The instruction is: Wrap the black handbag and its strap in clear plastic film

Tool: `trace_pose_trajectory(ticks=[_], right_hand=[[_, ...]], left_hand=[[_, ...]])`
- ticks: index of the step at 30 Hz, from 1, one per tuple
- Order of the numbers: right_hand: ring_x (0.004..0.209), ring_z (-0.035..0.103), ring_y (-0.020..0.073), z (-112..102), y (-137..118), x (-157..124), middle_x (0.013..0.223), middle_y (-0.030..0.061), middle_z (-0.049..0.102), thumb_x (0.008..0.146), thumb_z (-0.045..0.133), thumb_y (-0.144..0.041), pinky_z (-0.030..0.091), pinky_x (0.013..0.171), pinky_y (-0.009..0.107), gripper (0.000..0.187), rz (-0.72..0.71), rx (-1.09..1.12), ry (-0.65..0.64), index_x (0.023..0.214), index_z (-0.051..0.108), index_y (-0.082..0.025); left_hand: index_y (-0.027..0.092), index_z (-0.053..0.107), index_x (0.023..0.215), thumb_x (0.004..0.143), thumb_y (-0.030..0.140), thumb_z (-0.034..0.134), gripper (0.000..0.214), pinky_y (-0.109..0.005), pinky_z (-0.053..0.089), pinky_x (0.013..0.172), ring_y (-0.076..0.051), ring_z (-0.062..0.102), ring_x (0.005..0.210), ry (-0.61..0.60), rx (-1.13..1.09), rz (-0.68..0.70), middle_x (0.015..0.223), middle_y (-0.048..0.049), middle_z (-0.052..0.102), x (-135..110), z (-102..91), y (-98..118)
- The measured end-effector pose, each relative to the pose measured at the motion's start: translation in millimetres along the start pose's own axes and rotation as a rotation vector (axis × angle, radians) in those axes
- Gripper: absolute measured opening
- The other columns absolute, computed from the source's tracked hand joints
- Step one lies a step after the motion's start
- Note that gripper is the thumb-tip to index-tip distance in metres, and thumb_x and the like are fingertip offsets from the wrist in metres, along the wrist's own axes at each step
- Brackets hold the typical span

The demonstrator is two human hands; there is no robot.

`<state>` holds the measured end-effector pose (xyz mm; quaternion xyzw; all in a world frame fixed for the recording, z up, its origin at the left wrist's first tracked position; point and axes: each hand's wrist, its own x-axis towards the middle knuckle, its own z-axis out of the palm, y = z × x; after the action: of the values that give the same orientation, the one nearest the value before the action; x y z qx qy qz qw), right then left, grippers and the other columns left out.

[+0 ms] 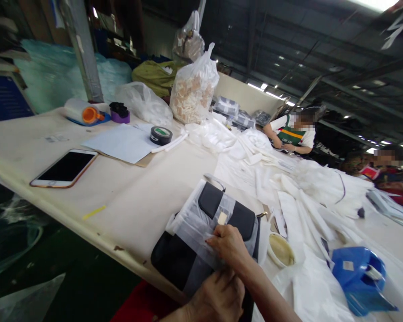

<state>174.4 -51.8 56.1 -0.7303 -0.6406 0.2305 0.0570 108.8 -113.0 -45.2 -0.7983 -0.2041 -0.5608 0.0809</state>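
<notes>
A black handbag (183, 264) lies at the table's near edge, partly covered by a translucent white wrapping sheet (197, 221) with a small tan tag (222, 218) on it. My right hand (230, 246) rests on the bag's middle, its fingers bent and pinching the sheet just below the tag. Closer to me, my left hand (218, 297) curls its fingers over the bag's near side and grips it. The bag's bottom edge is hidden beneath both hands.
The cream table (137, 197) holds a phone (64, 168), a paper on a board (120, 142), a black tape roll (161, 135), a small bowl (281, 249), a blue tape dispenser (358, 273) and piled white fabric (308, 197). Two people (295, 132) sit far right.
</notes>
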Motion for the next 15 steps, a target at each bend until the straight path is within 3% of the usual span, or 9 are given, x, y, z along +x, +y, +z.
trace_pose_trajectory(ticks=[2,6,10,15], right_hand=[[0.051,0.049,0.0109,0,-1,-1,0.045,-0.0041,0.049,0.072,0.067,-0.017,0.027,0.05,0.021,0.019,0.0,-0.008,0.004,0.054,0.06,-0.016],[0.054,0.048,0.01,-2,-5,-2,0.049,-0.0031,0.051,0.071,0.067,-0.016,0.029,0.051,0.021,0.019,-0.007,-0.064,0.02,0.053,0.06,-0.015],[0.059,0.054,0.0129,-3,-9,-3,0.057,0.0011,0.061,0.071,0.068,-0.019,0.029,0.054,0.023,0.013,-0.005,-0.162,0.034,0.059,0.065,-0.016],[0.071,0.063,0.0183,-4,-15,-7,0.072,0.0059,0.07,0.074,0.065,-0.023,0.031,0.055,0.024,0.011,0.013,-0.292,0.041,0.066,0.069,-0.018]], left_hand=[[0.006,0.06,0.091,0.086,0.014,0.042,0.021,-0.031,0.05,0.076,-0.023,0.057,0.09,-0.027,0.006,-0.034,0.088,-0.0103,0.06,4,-18.8,-7],[0.002,0.055,0.115,0.087,0.011,0.031,0.038,-0.038,0.044,0.096,-0.026,0.048,0.112,-0.203,0.039,-0.111,0.114,-0.0152,0.055,5,-43.2,-20],[0.004,0.046,0.128,0.091,0.019,0.032,0.043,-0.038,0.035,0.103,-0.027,0.043,0.117,-0.38,0.137,-0.037,0.127,-0.0129,0.047,0,-46.1,-25],[0.009,0.048,0.126,0.089,0.032,0.04,0.044,-0.039,0.035,0.098,-0.029,0.044,0.112,-0.496,0.22,0.0,0.128,-0.01,0.046,-2,-46.2,-26]])
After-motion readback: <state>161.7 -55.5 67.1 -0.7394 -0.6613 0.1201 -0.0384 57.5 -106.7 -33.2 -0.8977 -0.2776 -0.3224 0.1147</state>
